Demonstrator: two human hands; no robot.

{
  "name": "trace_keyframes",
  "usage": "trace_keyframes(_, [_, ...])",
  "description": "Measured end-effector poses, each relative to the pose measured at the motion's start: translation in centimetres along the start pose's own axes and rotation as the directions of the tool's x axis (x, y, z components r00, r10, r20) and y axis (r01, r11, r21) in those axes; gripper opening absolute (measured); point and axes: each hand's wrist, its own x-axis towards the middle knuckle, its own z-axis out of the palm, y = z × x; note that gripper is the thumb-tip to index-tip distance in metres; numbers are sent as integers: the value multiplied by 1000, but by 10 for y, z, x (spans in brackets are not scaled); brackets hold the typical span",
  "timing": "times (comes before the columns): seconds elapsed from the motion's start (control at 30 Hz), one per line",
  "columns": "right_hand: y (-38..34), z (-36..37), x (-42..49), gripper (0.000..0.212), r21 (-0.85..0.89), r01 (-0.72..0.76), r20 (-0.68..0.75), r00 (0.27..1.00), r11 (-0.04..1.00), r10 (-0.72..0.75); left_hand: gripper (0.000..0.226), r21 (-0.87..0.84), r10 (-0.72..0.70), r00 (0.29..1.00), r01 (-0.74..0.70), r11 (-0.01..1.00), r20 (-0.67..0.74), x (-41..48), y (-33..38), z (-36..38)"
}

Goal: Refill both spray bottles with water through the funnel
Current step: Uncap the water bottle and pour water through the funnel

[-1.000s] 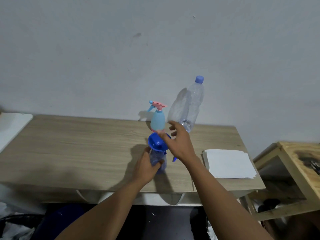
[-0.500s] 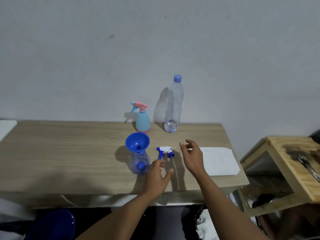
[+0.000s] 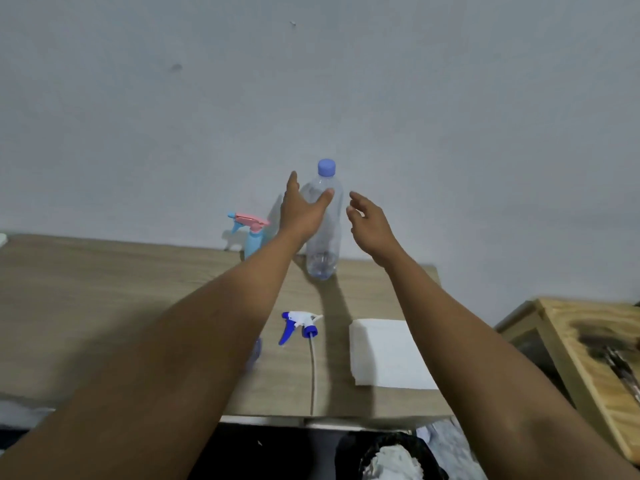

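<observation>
A clear water bottle (image 3: pixel 325 244) with a blue cap stands upright at the back of the wooden table (image 3: pixel 104 299), with a little water at its bottom. My left hand (image 3: pixel 300 209) is open right at its upper part, thumb across the front. My right hand (image 3: pixel 369 225) hovers open just to the bottle's right. A light blue spray bottle (image 3: pixel 252 237) with a pink head stands left of it. A blue-and-white spray head (image 3: pixel 298 325) with its tube lies loose on the table. My left forearm hides the blue spray bottle and funnel except a sliver (image 3: pixel 256 351).
A stack of white paper napkins (image 3: pixel 386 355) lies on the table's right part. A wooden stand (image 3: pixel 585 344) holding a dark tool sits lower at the right. The grey wall runs right behind the bottles. Dark things lie under the table's front edge.
Both hands have left the blue spray bottle and funnel and moved up and back to the clear water bottle. The removed spray head stays on the table. The camera has tilted and shifted.
</observation>
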Motion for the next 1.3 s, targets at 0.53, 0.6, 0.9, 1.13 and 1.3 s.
trace_keyframes(0.53, [-10, -13, -71, 51, 126, 130, 8, 991, 983, -132, 67, -42, 164, 986, -163, 986, 23, -57, 4, -12])
trace_keyframes(0.6, [-7, -16, -95, 51, 143, 138, 7, 990, 980, -140, 68, -35, 173, 984, -172, 985, 37, -81, 7, -17])
trace_keyframes(0.9, [19, -17, -168, 53, 145, 106, 89, 989, 984, -119, 63, -97, 77, 990, -66, 993, 119, -154, -17, -33])
trace_keyframes(1.13, [32, -11, -180, 51, 126, 82, 128, 987, 989, -98, 81, -153, 37, 992, -19, 988, 117, -172, -39, -32])
trace_keyframes(1.3, [38, -9, -181, 49, 168, 85, 123, 987, 982, -106, 72, -108, 53, 994, -43, 993, 92, -175, -41, -33])
